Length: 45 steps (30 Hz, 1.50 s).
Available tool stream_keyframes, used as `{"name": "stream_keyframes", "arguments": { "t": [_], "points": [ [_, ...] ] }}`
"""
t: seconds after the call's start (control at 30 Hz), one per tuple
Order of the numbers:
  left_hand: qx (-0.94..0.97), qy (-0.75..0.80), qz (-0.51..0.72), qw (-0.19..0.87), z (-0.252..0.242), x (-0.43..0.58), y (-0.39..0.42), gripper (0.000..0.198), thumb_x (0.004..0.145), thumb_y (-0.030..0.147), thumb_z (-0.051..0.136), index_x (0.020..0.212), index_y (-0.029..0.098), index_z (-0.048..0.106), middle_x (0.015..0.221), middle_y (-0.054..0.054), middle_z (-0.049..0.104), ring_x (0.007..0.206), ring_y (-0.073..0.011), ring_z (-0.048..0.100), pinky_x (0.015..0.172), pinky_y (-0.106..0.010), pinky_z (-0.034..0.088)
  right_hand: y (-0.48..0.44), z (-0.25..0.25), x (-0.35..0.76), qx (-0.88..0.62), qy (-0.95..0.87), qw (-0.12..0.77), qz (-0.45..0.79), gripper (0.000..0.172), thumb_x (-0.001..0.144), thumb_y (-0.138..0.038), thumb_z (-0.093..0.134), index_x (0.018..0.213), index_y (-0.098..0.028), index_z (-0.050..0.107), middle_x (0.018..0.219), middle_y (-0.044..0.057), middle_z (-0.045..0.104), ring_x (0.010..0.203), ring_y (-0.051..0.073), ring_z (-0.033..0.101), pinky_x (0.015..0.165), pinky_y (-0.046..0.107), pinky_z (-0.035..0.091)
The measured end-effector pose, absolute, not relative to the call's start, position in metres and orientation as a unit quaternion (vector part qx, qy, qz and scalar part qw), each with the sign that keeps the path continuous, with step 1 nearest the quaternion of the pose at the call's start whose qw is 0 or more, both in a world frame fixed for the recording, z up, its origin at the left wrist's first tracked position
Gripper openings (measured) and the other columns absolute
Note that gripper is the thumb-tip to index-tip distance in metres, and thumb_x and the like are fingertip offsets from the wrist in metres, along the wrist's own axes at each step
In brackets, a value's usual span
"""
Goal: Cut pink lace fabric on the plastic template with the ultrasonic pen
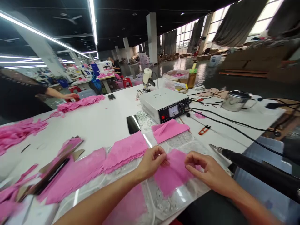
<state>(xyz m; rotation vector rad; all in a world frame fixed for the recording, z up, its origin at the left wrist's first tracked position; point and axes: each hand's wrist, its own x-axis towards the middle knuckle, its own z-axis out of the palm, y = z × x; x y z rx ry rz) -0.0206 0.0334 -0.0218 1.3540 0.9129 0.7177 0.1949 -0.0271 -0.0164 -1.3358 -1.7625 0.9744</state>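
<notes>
Between my two hands a small pink fabric piece (172, 173) is spread above a clear plastic tray. My left hand (152, 162) is closed in a pinch on its upper left edge. At its right edge, my right hand (207, 172) pinches the cloth between thumb and fingers. Just left of my left hand lies a stack of pink fabric pieces (127, 150). A folded pink piece (171, 129) rests beyond my hands. The clear tray (164, 208) has more pink cloth under or in its near left part.
A control box (152, 104) with a dial stands ahead, cables running right. Orange snips (204, 130), a phone (133, 124) and a lidded metal mug (235, 101) lie around it. A black-handled tool (253, 164) points in from the right. A person's hand (71, 96) touches pink cloth at left.
</notes>
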Motion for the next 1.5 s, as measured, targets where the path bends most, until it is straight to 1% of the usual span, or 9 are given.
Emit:
{"name": "stream_keyframes", "arguments": {
  "t": [0.2, 0.47, 0.67, 0.83, 1.03, 1.1, 1.17, 1.3, 1.5],
  "points": [
    [0.419, 0.438, 0.367, 0.706, -0.011, -0.073, 0.001, 0.047, 0.063, 0.05, 0.084, 0.078, 0.016, 0.054, 0.087, -0.005, 0.067, 0.068, -0.0157, 0.067, 0.067, -0.031, 0.056, -0.032, 0.004, 0.105, -0.388, -0.718, 0.364, 0.449, 0.013, 0.088, -0.027, 0.052, 0.077, -0.021, 0.058, 0.067, -0.002, 0.058, 0.06, 0.012, 0.052, 0.057, 0.023, 0.042],
    [0.266, 0.483, 0.42, 0.721, -0.002, -0.162, -0.054, 0.048, 0.069, 0.055, 0.08, 0.092, 0.017, 0.062, 0.098, -0.006, 0.068, 0.082, -0.0169, 0.065, 0.073, -0.027, 0.052, -0.036, -0.003, -0.012, -0.261, -0.803, 0.296, 0.447, 0.021, 0.069, 0.0, 0.052, 0.066, -0.021, 0.053, 0.067, -0.002, 0.06, 0.061, 0.013, 0.05, 0.057, 0.025, 0.04],
    [0.323, 0.564, 0.4, 0.646, -0.01, -0.201, -0.075, 0.044, 0.063, 0.039, 0.085, 0.095, 0.018, 0.063, 0.098, -0.002, 0.065, 0.088, -0.0153, 0.061, 0.076, -0.024, 0.047, -0.035, 0.002, -0.006, -0.24, -0.808, 0.246, 0.478, 0.032, 0.081, -0.004, 0.052, 0.101, -0.025, 0.067, 0.091, 0.002, 0.072, 0.078, 0.016, 0.064, 0.073, 0.027, 0.052],
    [0.366, 0.571, 0.368, 0.636, -0.019, -0.207, -0.073, 0.035, 0.06, 0.025, 0.079, 0.09, 0.016, 0.064, 0.084, 0.002, 0.061, 0.063, -0.0083, 0.052, 0.057, -0.02, 0.038, -0.03, -0.024, 0.059, -0.341, -0.837, 0.233, 0.359, 0.015, 0.09, -0.016, 0.051, 0.087, -0.021, 0.065, 0.072, 0.001, 0.065, 0.062, 0.013, 0.059, 0.055, 0.023, 0.048],
    [0.441, 0.593, 0.314, 0.596, -0.025, -0.21, -0.075, 0.039, 0.068, 0.027, 0.069, 0.105, 0.018, 0.064, 0.06, 0.007, 0.052, 0.053, -0.0092, 0.047, 0.051, -0.019, 0.033, -0.053, -0.043, 0.096, -0.328, -0.892, 0.211, 0.227, 0.015, 0.089, -0.013, 0.054, 0.096, -0.021, 0.064, 0.084, 0.005, 0.067, 0.074, 0.015, 0.064, 0.063, 0.024, 0.052],
    [0.467, 0.602, 0.324, 0.561, -0.026, -0.211, -0.075, 0.038, 0.068, 0.025, 0.067, 0.106, 0.02, 0.068, 0.071, 0.001, 0.062, 0.062, -0.0129, 0.056, 0.055, -0.02, 0.04, -0.055, -0.045, 0.093, -0.323, -0.905, 0.204, 0.189, 0.015, 0.09, -0.011, 0.052, 0.091, -0.021, 0.063, 0.082, 0.005, 0.066, 0.073, 0.016, 0.063, 0.062, 0.026, 0.051],
    [0.502, 0.608, 0.335, 0.515, -0.025, -0.212, -0.075, 0.037, 0.068, 0.023, 0.066, 0.105, 0.023, 0.072, 0.1, -0.005, 0.071, 0.089, -0.0202, 0.066, 0.07, -0.025, 0.05, -0.054, -0.048, 0.088, -0.313, -0.913, 0.203, 0.166, 0.018, 0.091, -0.01, 0.049, 0.086, -0.02, 0.062, 0.078, 0.005, 0.064, 0.07, 0.016, 0.061, 0.06, 0.027, 0.05],
    [0.57, 0.607, 0.316, 0.454, -0.015, -0.217, -0.08, 0.044, 0.071, 0.019, 0.061, 0.112, 0.031, 0.074, 0.137, -0.004, 0.061, 0.127, -0.0279, 0.055, 0.094, -0.036, 0.052, -0.05, -0.049, 0.084, -0.293, -0.915, 0.219, 0.169, 0.02, 0.094, -0.011, 0.046, 0.085, -0.02, 0.061, 0.076, 0.005, 0.063, 0.067, 0.016, 0.059, 0.059, 0.027, 0.049],
    [0.627, 0.608, 0.295, 0.388, -0.011, -0.229, -0.098, 0.048, 0.078, 0.017, 0.055, 0.12, 0.035, 0.069, 0.145, -0.002, 0.053, 0.13, -0.028, 0.054, 0.073, -0.027, 0.059, -0.052, -0.045, 0.081, -0.261, -0.925, 0.19, 0.202, 0.019, 0.093, -0.01, 0.047, 0.084, -0.02, 0.06, 0.078, 0.005, 0.064, 0.068, 0.016, 0.059, 0.059, 0.027, 0.05]
  ]
}}
